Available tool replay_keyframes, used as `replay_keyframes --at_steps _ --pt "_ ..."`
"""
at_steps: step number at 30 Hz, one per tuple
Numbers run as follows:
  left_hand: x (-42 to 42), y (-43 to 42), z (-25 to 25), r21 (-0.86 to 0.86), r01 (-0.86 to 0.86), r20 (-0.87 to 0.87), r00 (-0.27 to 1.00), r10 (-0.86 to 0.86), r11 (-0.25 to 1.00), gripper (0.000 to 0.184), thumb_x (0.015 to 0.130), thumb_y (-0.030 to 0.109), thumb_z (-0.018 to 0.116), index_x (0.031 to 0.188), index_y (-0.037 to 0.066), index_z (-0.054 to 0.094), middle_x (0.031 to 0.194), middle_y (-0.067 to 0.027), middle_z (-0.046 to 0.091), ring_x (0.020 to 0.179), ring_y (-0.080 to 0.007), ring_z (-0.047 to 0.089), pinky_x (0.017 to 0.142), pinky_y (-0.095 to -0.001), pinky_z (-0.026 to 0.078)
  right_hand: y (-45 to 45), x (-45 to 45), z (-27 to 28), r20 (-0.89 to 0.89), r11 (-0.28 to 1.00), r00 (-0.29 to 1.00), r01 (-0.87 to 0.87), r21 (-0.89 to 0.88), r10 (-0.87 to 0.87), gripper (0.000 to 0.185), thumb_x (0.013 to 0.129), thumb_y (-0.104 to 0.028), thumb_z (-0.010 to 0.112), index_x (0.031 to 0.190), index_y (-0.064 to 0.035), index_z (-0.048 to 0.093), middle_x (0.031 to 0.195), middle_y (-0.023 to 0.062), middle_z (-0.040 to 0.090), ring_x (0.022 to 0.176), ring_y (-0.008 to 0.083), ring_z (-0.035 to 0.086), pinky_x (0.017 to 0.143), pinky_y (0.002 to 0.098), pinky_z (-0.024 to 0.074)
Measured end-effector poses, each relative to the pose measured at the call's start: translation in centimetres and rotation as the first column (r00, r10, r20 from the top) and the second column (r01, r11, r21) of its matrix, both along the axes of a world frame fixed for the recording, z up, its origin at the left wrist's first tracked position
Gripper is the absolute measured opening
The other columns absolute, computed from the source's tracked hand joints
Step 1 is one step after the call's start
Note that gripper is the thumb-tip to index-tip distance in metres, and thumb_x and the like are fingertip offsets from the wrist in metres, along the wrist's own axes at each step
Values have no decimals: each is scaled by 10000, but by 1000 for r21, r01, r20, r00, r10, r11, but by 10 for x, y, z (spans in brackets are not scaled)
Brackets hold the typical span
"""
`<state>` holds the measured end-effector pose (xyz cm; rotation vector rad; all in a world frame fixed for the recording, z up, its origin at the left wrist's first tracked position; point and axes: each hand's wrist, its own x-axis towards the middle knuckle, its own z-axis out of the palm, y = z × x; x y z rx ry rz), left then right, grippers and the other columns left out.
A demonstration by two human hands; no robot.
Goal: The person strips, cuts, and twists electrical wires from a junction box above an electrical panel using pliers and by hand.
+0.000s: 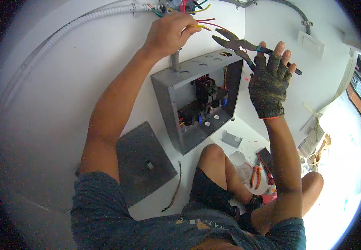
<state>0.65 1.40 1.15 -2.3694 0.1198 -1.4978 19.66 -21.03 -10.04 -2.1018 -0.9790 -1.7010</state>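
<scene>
My bare left hand (173,35) pinches a yellow wire (203,27) whose end points right. In a dark fingerless glove, my right hand (273,77) holds dark pliers (238,44) with their jaws spread, just right of the wire end. Red wires (207,20) run beside my left fingers. More coloured wires come out of a round junction box (174,5) at the top. Below my hands an open grey metal panel box (163,83) with black breakers (205,93) inside stands against the wall.
A dark square cover (141,162) lies at the lower left, beside a short dark strip (176,189). Orange-handled pliers (255,175) and a grey metal piece (232,139) lie near my legs. Flexible grey conduit (84,18) runs along the wall.
</scene>
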Motion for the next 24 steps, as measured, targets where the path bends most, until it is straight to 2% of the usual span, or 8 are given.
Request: replay_keyframes --at_steps 6,12,14,15,16,19,22,24 --pt "2 0 1 109 46 70 996 -54 993 175 882 273 742 930 112 696 872 -59 684 832 -277 663 705 -405 548 0 -20 20 126 969 976 -197 149 179 778 772 -131 696 1506 -175 442 1558 202 372 1392 461 401 1110 659 296" --pt "-4 9 -15 335 -168 121 983 135 927 191 822 187 736 1012 164 730 987 -27 716 919 -240 688 780 -363 575 0 -8 17 -173 879 882 -460 -124 438 315 887 -383 650 1071 -126 648 944 147 600 841 364 612 748 549 478" --pt "-5 10 -14 372 -187 125 981 151 909 197 808 182 730 1005 173 730 988 -18 717 923 -233 690 784 -351 579 -6 5 21 -850 205 -169 -930 305 499 343 879 -341 676 1072 -59 644 968 137 640 861 319 642 749 463 522" --pt "-4 9 -15 410 -187 118 981 152 893 205 795 176 724 999 182 731 988 -9 718 926 -226 691 787 -340 582 -7 9 19 -724 -32 -684 -728 684 88 358 875 -320 689 1072 -25 642 980 133 660 871 296 658 749 420 544" --pt "-3 12 -19 407 -179 107 983 148 896 205 795 176 724 999 182 731 988 -9 718 926 -226 691 787 -340 582 -8 7 17 -503 -44 -844 -504 862 -184 488 833 -303 730 1177 28 631 1082 126 684 897 235 661 812 371 560" --pt "-4 15 -27 386 -159 115 986 124 909 202 811 194 710 1012 180 724 994 -5 718 968 -229 685 826 -365 573 -7 2 -5 -706 -6 -690 -716 698 161 588 815 -287 749 1291 26 604 1133 134 685 880 220 663 843 363 561" --pt "-8 -1 -25 419 -239 173 968 181 876 214 814 245 729 1013 167 719 986 -13 715 1004 -229 674 868 -397 553 -7 46 -109 -781 295 204 -955 -27 591 419 877 -217 679 1287 -132 653 1066 129 721 869 219 682 781 359 548" --pt "-9 -12 -35 318 -284 162 956 243 905 267 802 305 761 1011 145 718 1018 -29 724 1047 -230 663 910 -405 536 -27 34 -160 -918 556 -164 -752 354 362 363 878 -214 660 1216 -81 669 957 163 716 830 305 670 774 420 542"
